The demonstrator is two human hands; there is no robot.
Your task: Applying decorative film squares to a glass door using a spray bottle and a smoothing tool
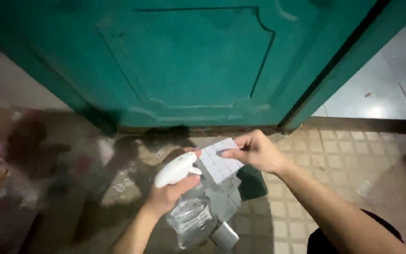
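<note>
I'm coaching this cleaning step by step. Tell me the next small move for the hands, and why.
Probably squeeze the trigger. The left hand holds the spray bottle with its white nozzle pointing at the grey cloth, which the right hand pinches by its top edge just in front of it. The cloth hangs spread, close to the nozzle, before the green door.

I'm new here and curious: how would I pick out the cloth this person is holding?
Start at the big teal door and look down to the tiled floor before it. There the right hand pinches a pale cloth with a square grid pattern, beside the clear spray bottle in the left hand; only the cloth is checked.
</note>
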